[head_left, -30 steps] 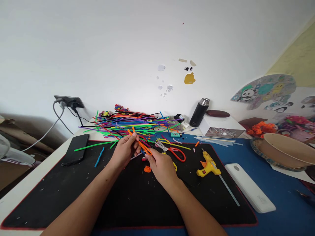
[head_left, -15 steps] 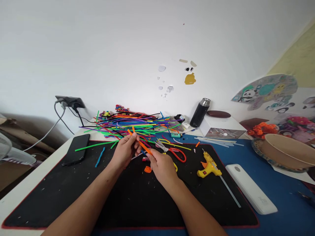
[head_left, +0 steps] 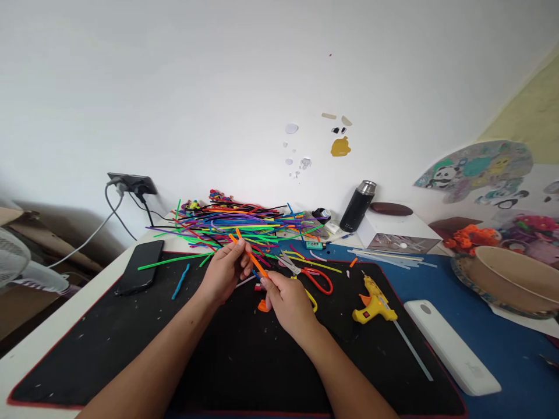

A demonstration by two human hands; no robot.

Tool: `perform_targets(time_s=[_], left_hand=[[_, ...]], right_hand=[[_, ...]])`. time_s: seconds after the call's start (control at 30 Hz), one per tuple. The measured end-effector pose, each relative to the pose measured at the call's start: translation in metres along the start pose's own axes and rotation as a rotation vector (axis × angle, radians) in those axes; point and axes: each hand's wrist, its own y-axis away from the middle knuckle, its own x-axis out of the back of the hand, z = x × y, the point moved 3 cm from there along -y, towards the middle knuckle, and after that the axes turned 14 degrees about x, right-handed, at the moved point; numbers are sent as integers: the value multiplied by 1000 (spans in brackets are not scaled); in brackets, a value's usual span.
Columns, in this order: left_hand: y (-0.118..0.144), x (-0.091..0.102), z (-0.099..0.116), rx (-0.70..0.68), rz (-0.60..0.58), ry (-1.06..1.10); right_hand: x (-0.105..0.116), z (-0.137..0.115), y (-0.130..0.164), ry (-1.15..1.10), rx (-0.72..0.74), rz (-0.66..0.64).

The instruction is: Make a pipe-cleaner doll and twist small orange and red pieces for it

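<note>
1. My left hand [head_left: 225, 269] pinches the upper part of an orange stick [head_left: 251, 259] between thumb and fingertips, fingers curled round it.
2. My right hand [head_left: 288, 299] grips the same stick at its lower end, thumb and forefinger closed on it at about 4 o'clock from the left hand.
3. The stick slants between the two hands above the black mat [head_left: 131, 331], its free tips poking up at 12 o'clock from the left fingers.
4. A small orange scrap [head_left: 262, 306] lies on the mat just under the right hand's knuckles, at 9 o'clock from it.
5. Red-handled scissors [head_left: 312, 273] lie near the right hand at 2 o'clock.
6. A yellow glue gun [head_left: 373, 297] sits on the mat at 3 o'clock, well apart from the hands.
7. A heap of coloured sticks [head_left: 236, 224] spreads at 12 o'clock, just beyond the left hand.
8. A dark phone [head_left: 140, 266] lies at 9 o'clock on the mat's edge.
9. A black flask [head_left: 358, 206] stands at 1 o'clock by the wall.
10. A white bar-shaped block [head_left: 452, 346] lies at 4 o'clock on the blue surface.
</note>
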Motion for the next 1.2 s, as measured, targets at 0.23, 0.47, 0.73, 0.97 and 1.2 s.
perform_targets(time_s=[0.23, 0.47, 0.73, 0.97, 1.2], left_hand=[[-1, 2, 3, 27, -140, 117], [-3, 6, 11, -17, -136, 189], [-2, 10, 17, -85, -75, 210], [-6, 17, 15, -70, -6, 197], [-7, 18, 16, -87, 26, 160]], right_hand=[[-9, 10, 1, -421, -151, -17], [-12, 10, 0, -578, -186, -87], [-10, 7, 0, -561, -232, -105], [-7, 8, 0, -543, -222, -108], [-5, 7, 0, -580, -255, -116]])
